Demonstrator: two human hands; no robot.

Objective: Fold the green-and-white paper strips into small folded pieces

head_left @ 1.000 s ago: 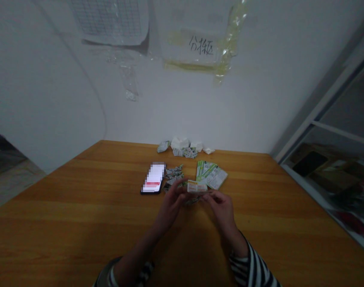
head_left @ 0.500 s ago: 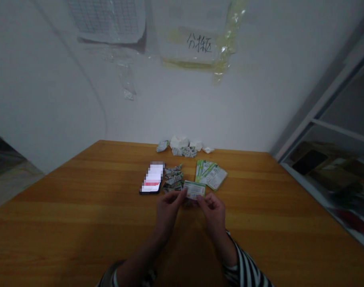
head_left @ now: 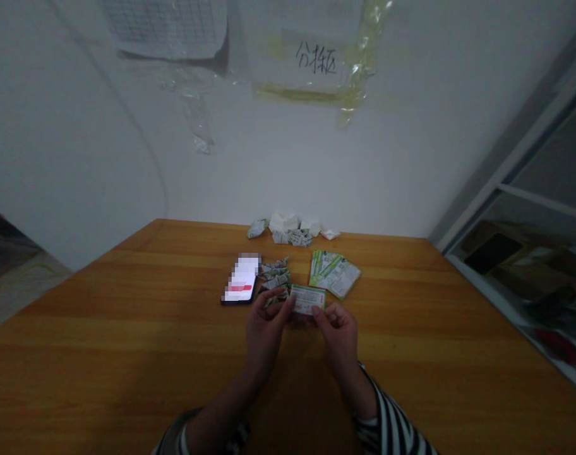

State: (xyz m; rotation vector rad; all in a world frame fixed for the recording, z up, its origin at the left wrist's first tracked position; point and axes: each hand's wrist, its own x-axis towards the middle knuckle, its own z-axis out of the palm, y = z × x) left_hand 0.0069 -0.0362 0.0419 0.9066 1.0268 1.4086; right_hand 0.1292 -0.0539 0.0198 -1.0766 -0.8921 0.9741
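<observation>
My left hand [head_left: 263,328] and my right hand [head_left: 338,332] pinch the two lower corners of a small green-and-white printed card [head_left: 307,298], holding it upright just above the wooden table [head_left: 103,328]. Behind the card lies a heap of folded paper pieces [head_left: 275,278]. A fanned stack of similar flat cards [head_left: 334,273] rests to the right of that heap. A phone [head_left: 242,286] with a lit screen lies to the left of it.
A second pile of crumpled and folded papers [head_left: 288,229] sits at the table's far edge against the white wall. A taped sheet with handwriting [head_left: 316,60] hangs on the wall. A metal shelf frame [head_left: 515,189] with dark items stands at the right.
The card has turned from lying almost flat between my fingers to standing upright facing me. Both hands have drawn slightly closer to me.
</observation>
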